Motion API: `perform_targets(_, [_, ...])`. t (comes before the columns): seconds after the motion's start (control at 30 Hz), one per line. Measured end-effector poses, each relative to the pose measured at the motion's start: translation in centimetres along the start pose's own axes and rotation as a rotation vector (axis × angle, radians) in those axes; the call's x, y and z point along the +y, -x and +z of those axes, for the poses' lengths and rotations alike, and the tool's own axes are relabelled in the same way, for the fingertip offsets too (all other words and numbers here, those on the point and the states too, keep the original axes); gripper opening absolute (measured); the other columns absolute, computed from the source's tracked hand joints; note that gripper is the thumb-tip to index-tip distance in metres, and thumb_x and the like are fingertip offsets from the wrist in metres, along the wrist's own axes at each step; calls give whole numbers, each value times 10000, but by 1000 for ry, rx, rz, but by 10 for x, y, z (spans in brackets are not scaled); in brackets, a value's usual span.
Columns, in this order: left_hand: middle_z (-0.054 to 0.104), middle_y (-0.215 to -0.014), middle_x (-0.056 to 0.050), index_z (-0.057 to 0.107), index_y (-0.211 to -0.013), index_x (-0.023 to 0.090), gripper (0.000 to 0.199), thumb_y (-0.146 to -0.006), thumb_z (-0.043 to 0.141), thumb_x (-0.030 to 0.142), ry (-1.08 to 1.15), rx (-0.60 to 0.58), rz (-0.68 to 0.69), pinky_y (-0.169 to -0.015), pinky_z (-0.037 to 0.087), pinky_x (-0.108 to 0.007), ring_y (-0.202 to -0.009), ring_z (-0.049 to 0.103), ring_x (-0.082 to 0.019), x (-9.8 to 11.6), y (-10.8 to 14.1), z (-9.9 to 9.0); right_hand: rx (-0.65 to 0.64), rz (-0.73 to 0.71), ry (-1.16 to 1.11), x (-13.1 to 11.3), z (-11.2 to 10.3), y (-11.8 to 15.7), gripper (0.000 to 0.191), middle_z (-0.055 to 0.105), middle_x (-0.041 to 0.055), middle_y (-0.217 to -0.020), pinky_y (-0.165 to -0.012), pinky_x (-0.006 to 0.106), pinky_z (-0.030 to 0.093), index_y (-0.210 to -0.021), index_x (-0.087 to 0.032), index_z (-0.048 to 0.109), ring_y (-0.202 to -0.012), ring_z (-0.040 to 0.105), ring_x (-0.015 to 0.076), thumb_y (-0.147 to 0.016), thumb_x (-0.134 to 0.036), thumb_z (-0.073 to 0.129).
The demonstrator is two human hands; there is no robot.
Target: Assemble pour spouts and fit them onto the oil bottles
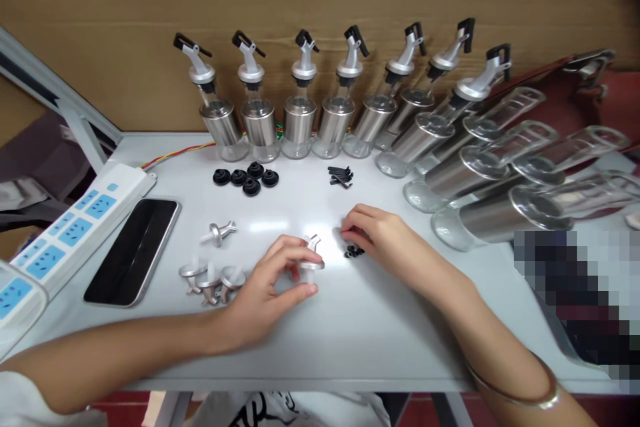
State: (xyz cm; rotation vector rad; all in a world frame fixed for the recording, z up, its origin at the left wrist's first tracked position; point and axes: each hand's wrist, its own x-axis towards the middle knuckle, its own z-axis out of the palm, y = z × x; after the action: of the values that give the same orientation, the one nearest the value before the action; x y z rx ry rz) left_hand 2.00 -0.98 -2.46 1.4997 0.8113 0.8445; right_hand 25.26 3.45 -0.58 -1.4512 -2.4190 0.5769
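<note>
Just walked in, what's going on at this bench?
Someone is handling pourer parts. The left hand holds a silver pourer spout; the right hand is at a small pile of black pieces, its grip unclear. Four more spouts lie left of the left hand, with black stoppers and black levers farther back. Seven bottles with pourers stand along the back; bottles without pourers are at the right.

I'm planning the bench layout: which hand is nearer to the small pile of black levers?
Right. The right hand is just this side of the black levers and slightly right; the left hand is farther off, toward the person and to the left.
</note>
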Motion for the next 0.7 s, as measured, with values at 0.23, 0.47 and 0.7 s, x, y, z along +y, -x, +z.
perform_targets(0.23, [492,-1082,-7,597,-1093,326,303,-886,599,104,21,-16,29,-844,410,-256,-1000,494,-150,-1,-1,0,274,-109,-255,-6,1,-1,113,626,30,-806,-634,255,460,-806,-171,647,-684,595,139,-838,-68,613])
perform_targets(0.47, [501,-1106,7,592,-1108,351,333,-895,590,95,27,-33,49,-866,410,-229,-1029,485,-135,-2,0,0,386,-147,-688,-33,3,2,138,673,17,-824,-697,253,501,-774,-193,667,-761,643,130,-822,-66,645])
perform_targets(0.7, [518,-1130,5,604,-1120,357,337,-889,613,112,-29,-67,57,-860,436,-232,-1011,514,-134,0,1,-1,382,-130,-702,-34,3,5,124,684,0,-806,-709,256,503,-798,-213,667,-756,646,130,-799,-92,696])
